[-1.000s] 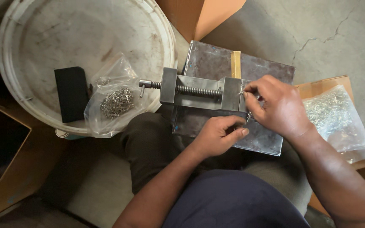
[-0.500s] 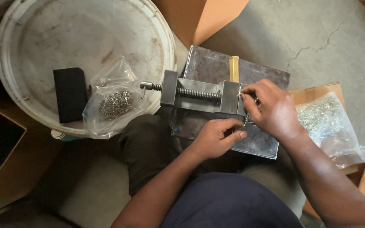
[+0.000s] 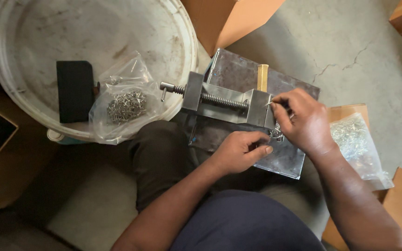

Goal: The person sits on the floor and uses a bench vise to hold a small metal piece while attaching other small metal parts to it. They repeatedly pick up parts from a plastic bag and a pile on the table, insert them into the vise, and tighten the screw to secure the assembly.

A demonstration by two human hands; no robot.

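A small grey metal vise with a threaded screw lies on a steel plate across my lap. My right hand pinches a thin metal pin at the vise's right jaw. My left hand is curled just below the vise, its fingers closed on small metal pieces next to a little heap of them. A wooden handle pokes out behind the vise.
A white bucket lid at the left carries a black block and a clear bag of metal parts. Another clear bag of parts lies on cardboard at the right. Cardboard boxes stand around on the concrete floor.
My right hand has lifted slightly at the vise's right jaw, the pin now showing between its fingertips. My left hand stays below the vise.
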